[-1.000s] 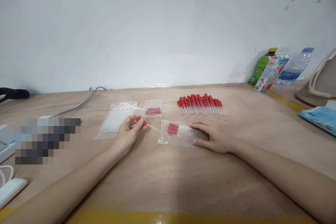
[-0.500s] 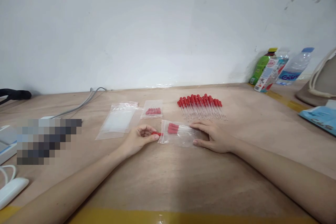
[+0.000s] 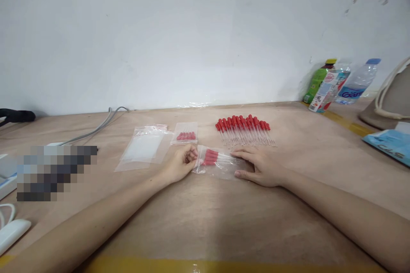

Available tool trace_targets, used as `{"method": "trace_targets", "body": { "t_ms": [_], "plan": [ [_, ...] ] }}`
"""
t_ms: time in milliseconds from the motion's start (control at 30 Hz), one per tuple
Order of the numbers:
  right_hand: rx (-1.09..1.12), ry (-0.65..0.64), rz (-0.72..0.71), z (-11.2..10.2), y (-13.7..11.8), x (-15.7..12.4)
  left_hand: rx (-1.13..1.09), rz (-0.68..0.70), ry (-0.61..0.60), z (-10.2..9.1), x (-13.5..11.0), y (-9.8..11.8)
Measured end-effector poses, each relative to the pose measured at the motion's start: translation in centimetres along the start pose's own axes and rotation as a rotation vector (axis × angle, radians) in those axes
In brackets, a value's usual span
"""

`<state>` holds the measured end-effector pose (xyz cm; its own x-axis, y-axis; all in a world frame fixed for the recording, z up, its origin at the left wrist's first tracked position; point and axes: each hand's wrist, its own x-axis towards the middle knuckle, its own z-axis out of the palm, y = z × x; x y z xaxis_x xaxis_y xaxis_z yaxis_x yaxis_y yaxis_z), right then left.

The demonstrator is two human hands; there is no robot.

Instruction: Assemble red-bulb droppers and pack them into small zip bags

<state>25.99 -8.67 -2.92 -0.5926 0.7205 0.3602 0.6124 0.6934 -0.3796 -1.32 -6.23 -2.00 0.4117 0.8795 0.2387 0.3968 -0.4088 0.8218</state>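
Observation:
A clear zip-lock bag [image 3: 221, 172] lies on the table between my hands, its mouth facing left. Several red-bulbed droppers [image 3: 211, 153] are inside it, thin stems to the right. My left hand [image 3: 182, 163] is closed at the bag's mouth, with a fingertip inside touching the bulb end of the nearest dropper. My right hand [image 3: 261, 166] holds the bag's right end against the table, thumb and fingers on either side of it. Behind the bag lies a row of loose red-bulbed droppers [image 3: 243, 124]. A filled bag [image 3: 185, 133] lies beyond my left hand.
Flat clear bags [image 3: 141, 147] are stacked to the left. A grey cable [image 3: 92, 130] and a white device [image 3: 14, 234] are farther left. Bottles [image 3: 358, 81], a blue packet [image 3: 389, 147] and a grey bag [image 3: 389, 102] are at the right. A white wall [image 3: 198, 38] stands behind.
The dropper that stuck out of the bag's mouth in my left hand has slid right, fully into the bag. My left hand has moved slightly right; my right hand has stayed put.

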Motion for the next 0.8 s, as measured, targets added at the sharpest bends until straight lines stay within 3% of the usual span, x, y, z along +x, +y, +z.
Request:
{"method": "trace_targets", "body": {
  "t_ms": [100, 333, 567, 633, 733, 800],
  "plan": [
    [-0.004, 0.001, 0.001, 0.0, 0.1, 0.0, 0.063, -0.011, 0.041, 0.2, 0.2, 0.0],
    [0.000, 0.017, -0.010, 0.1, 0.0, 0.0, 0.071, -0.093, 0.009, -0.6, 0.6, -1.3],
    [-0.010, 0.015, -0.008, 0.1, 0.0, 0.0, 0.062, -0.120, 0.045, 0.1, 0.3, -0.3],
    [-0.004, 0.017, -0.007, 0.1, -0.1, 0.0, 0.043, -0.123, -0.033, -0.7, 0.6, 0.0],
    [0.003, 0.023, -0.011, 0.1, -0.1, 0.0, 0.006, -0.210, -0.311, -2.8, 2.2, 0.4],
    [0.001, 0.018, -0.011, 0.1, -0.1, 0.0, 0.050, -0.200, -0.265, -3.7, 3.9, 0.7]
  ]
}}
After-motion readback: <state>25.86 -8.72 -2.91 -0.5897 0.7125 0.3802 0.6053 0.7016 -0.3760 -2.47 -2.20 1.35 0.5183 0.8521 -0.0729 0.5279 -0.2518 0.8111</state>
